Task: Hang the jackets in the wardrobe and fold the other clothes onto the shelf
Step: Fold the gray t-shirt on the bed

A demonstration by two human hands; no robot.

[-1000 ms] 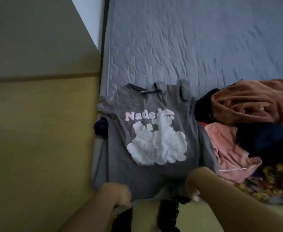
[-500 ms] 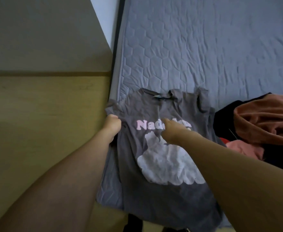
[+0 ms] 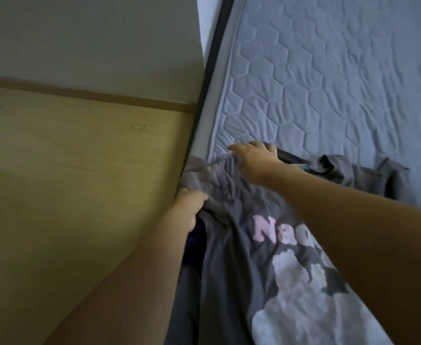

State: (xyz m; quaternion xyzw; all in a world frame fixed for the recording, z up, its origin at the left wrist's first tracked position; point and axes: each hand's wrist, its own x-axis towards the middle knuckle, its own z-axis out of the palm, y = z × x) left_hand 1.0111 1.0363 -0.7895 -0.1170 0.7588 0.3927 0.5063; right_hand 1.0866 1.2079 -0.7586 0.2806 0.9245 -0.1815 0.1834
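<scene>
Grey printed cotton T-shirt (image 3: 231,247) lay on quilted grey mattress (image 3: 328,83); left hand (image 3: 188,207) gripped its sleeve; right hand (image 3: 256,158), earlier on the print, now pinched the shoulder.

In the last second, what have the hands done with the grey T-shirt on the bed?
Both hands came up from the hem. The left hand now grips the T-shirt at its left shoulder by the mattress edge. The right hand moved from the chest print to the collar, bunching fabric there. The shirt stays print-up on the bed, more wrinkled near the top.
</scene>
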